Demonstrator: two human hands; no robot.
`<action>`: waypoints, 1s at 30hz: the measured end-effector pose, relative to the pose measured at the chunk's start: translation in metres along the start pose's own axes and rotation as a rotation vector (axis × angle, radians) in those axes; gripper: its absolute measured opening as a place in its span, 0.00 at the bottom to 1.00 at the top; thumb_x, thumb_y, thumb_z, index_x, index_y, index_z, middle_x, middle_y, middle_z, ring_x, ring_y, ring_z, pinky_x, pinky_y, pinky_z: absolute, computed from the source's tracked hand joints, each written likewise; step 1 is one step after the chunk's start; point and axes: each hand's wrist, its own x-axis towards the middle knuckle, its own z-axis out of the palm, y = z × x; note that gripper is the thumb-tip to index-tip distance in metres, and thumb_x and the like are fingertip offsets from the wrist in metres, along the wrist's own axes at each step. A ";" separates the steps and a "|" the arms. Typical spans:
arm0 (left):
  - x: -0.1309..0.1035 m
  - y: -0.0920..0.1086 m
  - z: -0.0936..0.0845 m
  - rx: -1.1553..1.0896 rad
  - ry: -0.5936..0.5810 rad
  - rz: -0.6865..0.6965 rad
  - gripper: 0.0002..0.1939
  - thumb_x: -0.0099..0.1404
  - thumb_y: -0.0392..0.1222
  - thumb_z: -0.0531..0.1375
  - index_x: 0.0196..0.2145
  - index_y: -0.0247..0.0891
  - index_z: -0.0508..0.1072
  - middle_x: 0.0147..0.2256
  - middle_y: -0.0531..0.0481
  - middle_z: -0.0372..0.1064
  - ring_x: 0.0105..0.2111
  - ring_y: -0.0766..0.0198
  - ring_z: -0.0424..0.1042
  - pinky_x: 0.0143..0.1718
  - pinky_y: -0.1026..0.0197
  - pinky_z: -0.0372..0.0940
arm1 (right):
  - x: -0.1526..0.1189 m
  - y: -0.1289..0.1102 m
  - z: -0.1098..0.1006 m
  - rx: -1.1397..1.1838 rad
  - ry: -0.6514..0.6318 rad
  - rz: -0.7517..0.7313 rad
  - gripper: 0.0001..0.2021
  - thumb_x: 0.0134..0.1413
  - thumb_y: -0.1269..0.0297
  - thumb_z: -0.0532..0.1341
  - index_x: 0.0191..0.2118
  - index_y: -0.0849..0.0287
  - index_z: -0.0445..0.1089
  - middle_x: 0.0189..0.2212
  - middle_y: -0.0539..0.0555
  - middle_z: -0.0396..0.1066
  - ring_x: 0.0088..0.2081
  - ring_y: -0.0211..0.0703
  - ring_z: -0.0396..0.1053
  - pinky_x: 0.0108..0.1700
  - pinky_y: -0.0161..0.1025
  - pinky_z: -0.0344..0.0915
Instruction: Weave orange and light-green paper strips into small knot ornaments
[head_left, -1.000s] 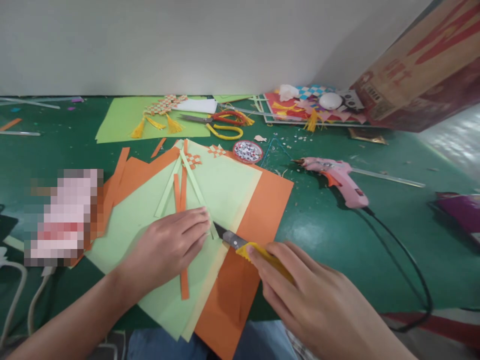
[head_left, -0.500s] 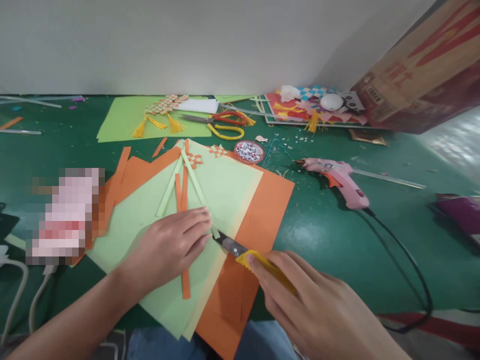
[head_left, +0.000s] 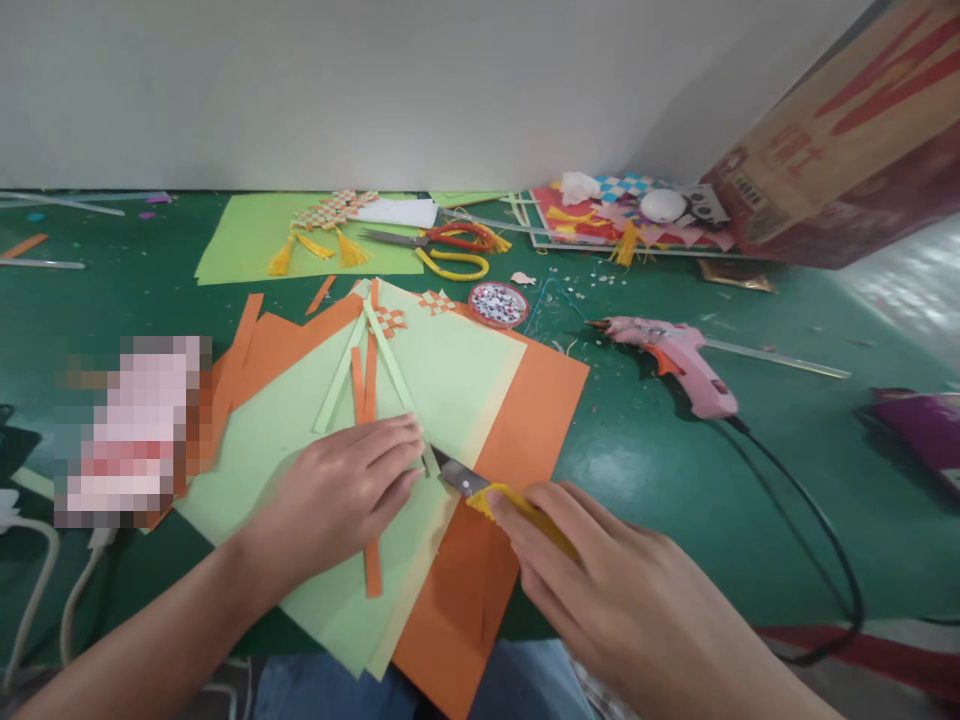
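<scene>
Yellow knife (head_left: 465,482) in R hand (head_left: 607,580), lettered bag (head_left: 862,150)

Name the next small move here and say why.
Probably draw the left hand slightly back before any cut: its fingertips lie very close to the light green strip, and the yellow cutter in the right hand has its blade out, pointing toward them.
</scene>
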 end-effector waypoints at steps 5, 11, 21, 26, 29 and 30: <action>-0.001 0.000 0.000 -0.003 -0.009 -0.003 0.10 0.68 0.36 0.53 0.44 0.33 0.72 0.43 0.45 0.75 0.47 0.58 0.73 0.48 0.57 0.70 | -0.002 0.002 0.007 0.028 0.007 0.003 0.16 0.55 0.76 0.50 0.47 0.69 0.69 0.33 0.60 0.71 0.30 0.42 0.68 0.23 0.35 0.64; 0.000 0.000 0.000 -0.002 0.008 0.002 0.10 0.68 0.36 0.53 0.43 0.33 0.72 0.43 0.45 0.76 0.46 0.59 0.74 0.46 0.57 0.71 | 0.000 0.002 0.009 0.077 0.047 0.037 0.18 0.61 0.74 0.44 0.48 0.69 0.69 0.31 0.59 0.71 0.29 0.41 0.68 0.21 0.34 0.63; 0.000 0.000 0.000 0.000 0.005 0.000 0.11 0.68 0.36 0.53 0.43 0.32 0.73 0.43 0.45 0.76 0.47 0.58 0.74 0.47 0.57 0.71 | 0.001 0.003 0.013 0.098 0.070 0.048 0.16 0.60 0.73 0.47 0.46 0.69 0.70 0.30 0.58 0.71 0.28 0.41 0.68 0.23 0.34 0.64; 0.000 0.000 -0.001 -0.009 0.005 0.002 0.10 0.67 0.35 0.54 0.43 0.32 0.73 0.43 0.45 0.76 0.47 0.58 0.73 0.47 0.57 0.71 | 0.001 0.003 0.015 0.093 0.064 0.057 0.16 0.58 0.74 0.49 0.47 0.69 0.69 0.30 0.58 0.71 0.29 0.41 0.68 0.23 0.34 0.64; 0.000 0.000 0.000 -0.014 -0.002 -0.006 0.10 0.67 0.35 0.54 0.44 0.33 0.72 0.43 0.45 0.76 0.47 0.58 0.73 0.47 0.57 0.71 | 0.002 0.003 0.014 0.091 0.058 0.059 0.16 0.59 0.74 0.49 0.48 0.70 0.69 0.30 0.58 0.70 0.29 0.42 0.68 0.22 0.34 0.64; 0.000 0.000 0.000 -0.014 -0.002 -0.007 0.10 0.67 0.35 0.54 0.44 0.33 0.72 0.43 0.45 0.76 0.47 0.58 0.73 0.47 0.57 0.71 | 0.002 0.003 0.014 0.092 0.057 0.059 0.16 0.59 0.74 0.49 0.48 0.70 0.69 0.30 0.58 0.69 0.29 0.42 0.68 0.21 0.34 0.63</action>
